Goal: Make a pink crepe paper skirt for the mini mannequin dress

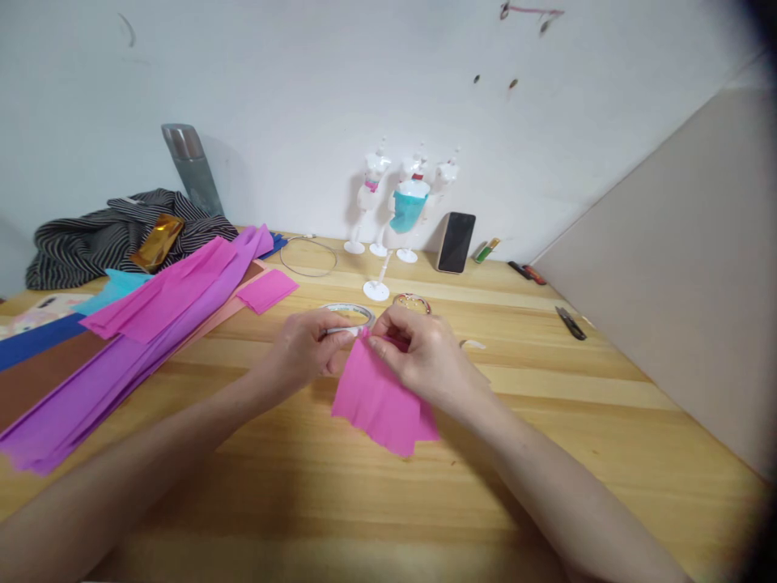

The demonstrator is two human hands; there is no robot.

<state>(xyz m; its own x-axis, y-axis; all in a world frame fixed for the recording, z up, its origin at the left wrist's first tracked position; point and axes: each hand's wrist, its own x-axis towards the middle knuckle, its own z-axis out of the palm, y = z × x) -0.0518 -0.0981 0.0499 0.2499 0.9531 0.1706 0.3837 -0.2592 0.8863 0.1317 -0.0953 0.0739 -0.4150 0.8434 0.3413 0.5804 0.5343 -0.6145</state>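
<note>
My left hand is closed round the near edge of a white tape roll, its thumb and fingertips close to the gathered top of a pink crepe paper piece. My right hand pinches that gathered top between thumb and fingers. Below the hands the pink paper hangs in pleats, flaring out over the table. Just behind the hands is a small white stand with a thin post. Part of a round reddish-rimmed item shows behind my right hand.
Miniature white mannequins stand by the wall, one with turquoise paper. A phone leans beside them. Purple crepe paper, striped cloth and a flask lie or stand left. A cutter is at right.
</note>
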